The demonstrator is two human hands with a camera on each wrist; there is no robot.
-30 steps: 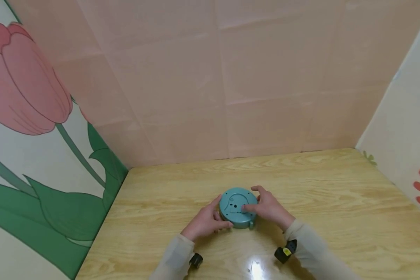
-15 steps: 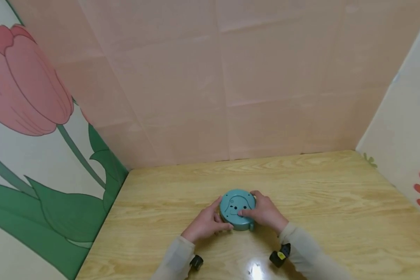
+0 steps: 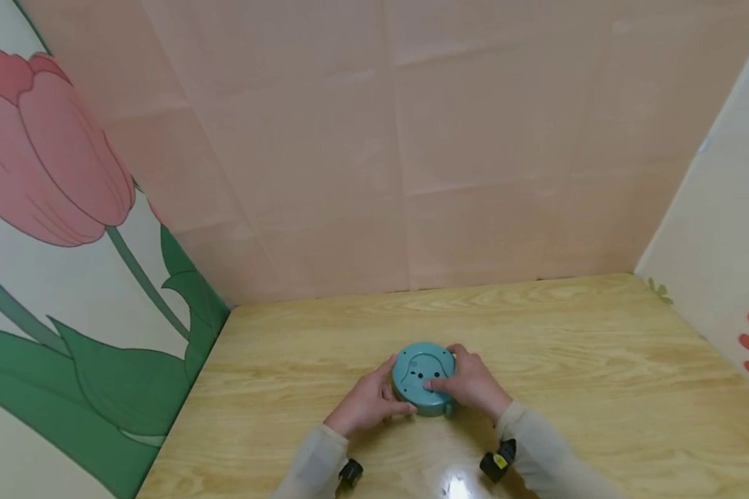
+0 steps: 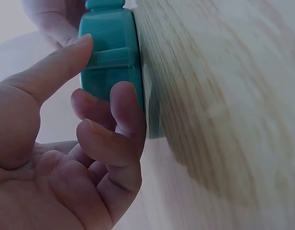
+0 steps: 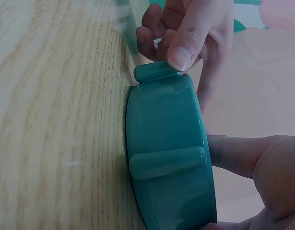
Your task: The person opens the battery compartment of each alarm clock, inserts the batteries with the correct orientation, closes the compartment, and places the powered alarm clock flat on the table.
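A round teal alarm clock (image 3: 423, 364) lies face down on the table, its back up with small dark knobs and screw holes. Two stubby feet stick out from its near side, one foot (image 5: 166, 163) plain in the right wrist view. My left hand (image 3: 369, 398) holds the clock's left side, thumb at the near edge by a foot and fingers curled low along the rim. On the right, my right hand (image 3: 471, 381) grips the edge, its thumb pressed on the back and its index finger at the far rim. The clock's face is hidden underneath.
The wood-grain table (image 3: 568, 360) runs back to a pink sheet (image 3: 399, 152). A wall with a painted tulip (image 3: 69, 152) stands left, a white wall (image 3: 724, 229) right. Black wrist cameras (image 3: 496, 463) hang below both sleeves.
My right hand has shifted slightly left, its index finger coming down onto the rim and its thumb sliding nearer across the back. The left hand and the clock look nearly still.
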